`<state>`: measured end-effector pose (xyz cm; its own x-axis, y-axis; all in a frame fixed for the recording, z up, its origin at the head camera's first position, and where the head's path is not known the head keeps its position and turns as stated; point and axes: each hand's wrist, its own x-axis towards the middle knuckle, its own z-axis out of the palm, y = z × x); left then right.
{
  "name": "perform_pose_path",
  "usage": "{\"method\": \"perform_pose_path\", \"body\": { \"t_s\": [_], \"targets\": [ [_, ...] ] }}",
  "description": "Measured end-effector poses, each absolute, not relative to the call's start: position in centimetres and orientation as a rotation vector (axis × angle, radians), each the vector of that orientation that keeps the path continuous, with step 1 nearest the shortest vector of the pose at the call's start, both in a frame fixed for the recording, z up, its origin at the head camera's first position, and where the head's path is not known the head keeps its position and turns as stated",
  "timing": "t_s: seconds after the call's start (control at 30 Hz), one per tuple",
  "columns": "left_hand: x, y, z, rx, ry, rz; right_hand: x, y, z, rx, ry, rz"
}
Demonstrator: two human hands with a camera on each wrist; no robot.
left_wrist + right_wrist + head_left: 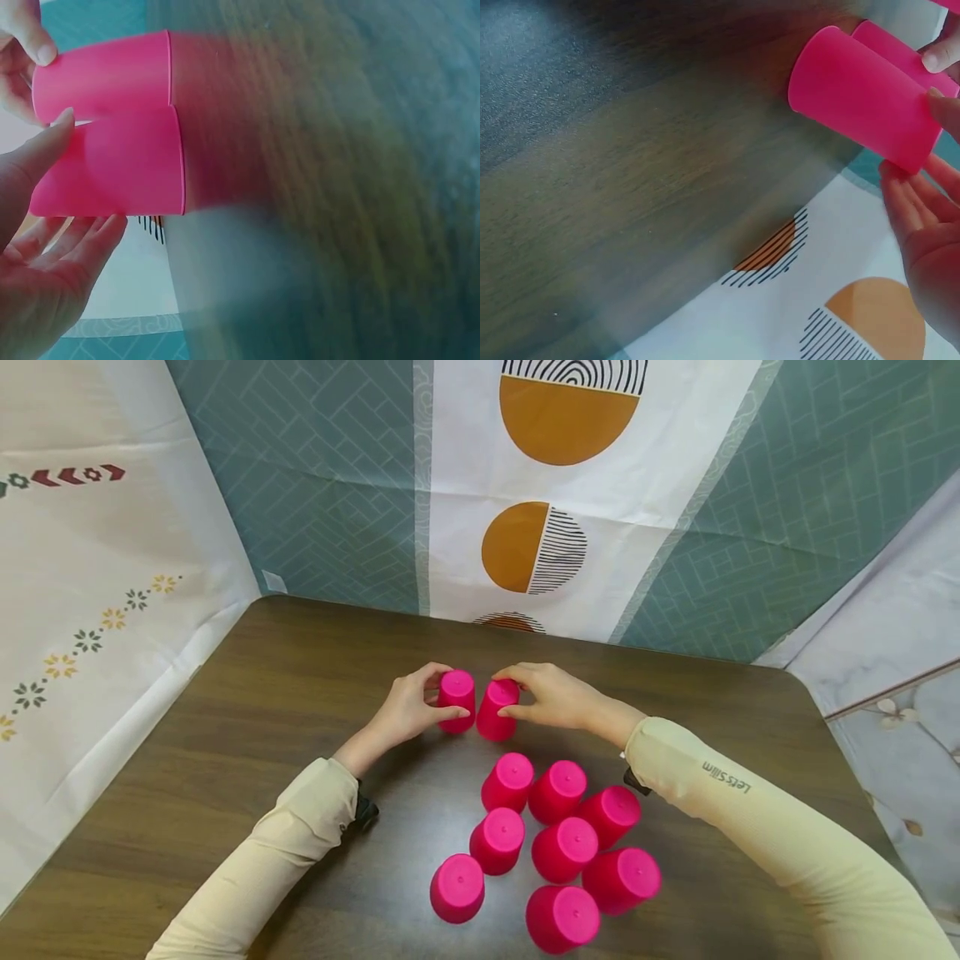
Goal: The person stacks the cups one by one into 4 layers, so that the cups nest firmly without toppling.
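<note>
Two pink plastic cups stand upside down side by side near the back of the table. My left hand [411, 703] grips the left cup [457, 700], thumb on its near side and fingers round the far side. The right cup [497, 712] is held by my right hand [553, 695] between thumb and fingers near its base. In the left wrist view the held left cup [120, 169] sits with its rim at the tabletop, overlapping the other. From the right wrist, the right cup [866, 97] looks slightly tilted.
Several more upside-down pink cups [564, 850] stand in a loose group in front of my hands, one [457, 888] a little apart at the left. The brown wooden table [225, 760] meets a patterned cloth backdrop [337, 485] along its far edge.
</note>
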<state>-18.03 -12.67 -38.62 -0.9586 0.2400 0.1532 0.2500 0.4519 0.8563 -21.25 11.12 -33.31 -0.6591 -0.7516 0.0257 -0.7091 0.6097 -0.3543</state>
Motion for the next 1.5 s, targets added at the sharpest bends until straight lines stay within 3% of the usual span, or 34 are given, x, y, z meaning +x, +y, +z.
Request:
{"method": "perform_pose_path", "body": {
  "t_s": [0.37, 0.7, 0.87, 1.13, 1.5],
  "targets": [
    [-16.2, -12.1, -36.7, -0.414, -2.52, -1.351, -19.1, 15.3, -32.1, -1.101, 2.724, -0.612],
    [-11.8, -8.9, -35.3, -0.973, -2.535, -1.274, -14.6, 19.4, -32.4, -1.063, 2.633, -0.88],
    [-11.0, -8.3, -35.5, -1.126, -2.672, -1.39, -12.4, 20.6, -33.1, -1.068, 2.581, -0.972],
    [-10.8, -7.5, -36.3, -1.132, -2.731, -1.436, -9.6, 20.7, -34.7, -1.063, 2.617, -1.07],
    [-11.1, -7.3, -37.2, -1.08, -2.729, -1.603, -9.3, 19.7, -35.5, -1.075, 2.67, -0.962]
  ]
}}
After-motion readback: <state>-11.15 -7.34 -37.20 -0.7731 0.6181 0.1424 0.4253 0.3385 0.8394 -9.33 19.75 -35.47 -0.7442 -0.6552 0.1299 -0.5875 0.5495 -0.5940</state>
